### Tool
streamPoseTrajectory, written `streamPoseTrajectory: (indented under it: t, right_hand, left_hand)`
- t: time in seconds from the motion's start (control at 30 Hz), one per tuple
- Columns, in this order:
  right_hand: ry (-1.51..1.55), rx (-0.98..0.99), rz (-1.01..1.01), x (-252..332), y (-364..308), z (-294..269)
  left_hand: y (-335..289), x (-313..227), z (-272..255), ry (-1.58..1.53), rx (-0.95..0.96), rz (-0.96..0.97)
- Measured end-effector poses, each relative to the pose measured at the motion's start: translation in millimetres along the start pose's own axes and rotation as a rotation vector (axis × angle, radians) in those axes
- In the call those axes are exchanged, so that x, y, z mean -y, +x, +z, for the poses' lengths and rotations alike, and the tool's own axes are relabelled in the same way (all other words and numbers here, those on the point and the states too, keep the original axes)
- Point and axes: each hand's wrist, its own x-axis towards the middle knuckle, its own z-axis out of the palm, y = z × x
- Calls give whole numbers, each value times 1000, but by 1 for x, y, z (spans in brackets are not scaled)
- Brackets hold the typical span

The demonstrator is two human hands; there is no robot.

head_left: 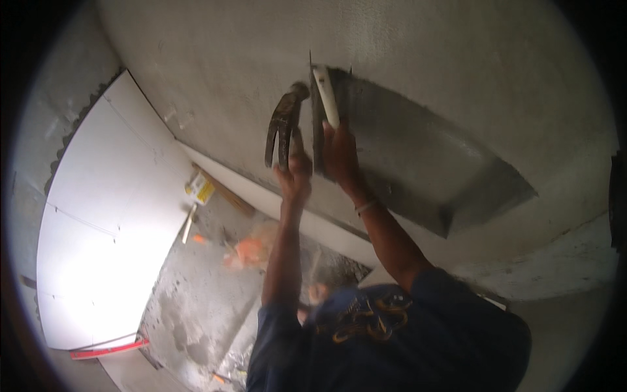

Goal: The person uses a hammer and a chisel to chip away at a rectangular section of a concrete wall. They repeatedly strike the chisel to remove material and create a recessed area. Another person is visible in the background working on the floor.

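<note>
In my left hand (295, 178) is a claw hammer (285, 121), its fingers wrapped round the handle and its dark, worn head uppermost. The hammer is just left of a recess (418, 153) in the grey plastered wall, and I cannot tell whether it touches the wall. My right hand (340, 153) is raised at the recess's left edge and closed round a narrow white bar (326, 97) with a small dark mark near its upper end. What kind of tool or piece the bar is does not show. Its lower end is hidden in my hand.
White panels (117, 215) cover the left side, bright with glare. A white and yellow box (200, 188) and a wooden board (225, 191) lie at the wall's foot. An orange object (248, 251) is blurred on the stained floor. A red bar (110, 350) lies lower left.
</note>
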Motion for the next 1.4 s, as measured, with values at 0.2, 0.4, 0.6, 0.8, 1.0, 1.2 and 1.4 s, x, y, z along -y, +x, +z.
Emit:
streamPoseTrajectory:
  t: [0.2,0.4,0.6,0.8,1.0,1.2,1.4]
  right_hand:
    - [-82,-8,-160,-9,-12,-12]
    - [-165,8,-149,-10,-16,-12]
    - [-80,74,-125,-13,-4,-13]
    - [-184,24,-193,-30,-6,-15]
    - [-123,77,-139,-1,-7,-16]
    - [-365,-240,-506,-47,1,2]
    - [-370,-20,-316,-55,-9,-30]
  left_hand:
    - [-4,-96,-7,-3,-62,93]
    - [-34,-25,-28,432,95,365]
    - [25,-99,-30,41,128,379]
    - [-23,-54,-39,151,221,-43]
    - [23,-81,-22,-295,173,442]
    - [-22,-24,-31,-356,153,-33]
    - [-6,-90,11,247,178,-393]
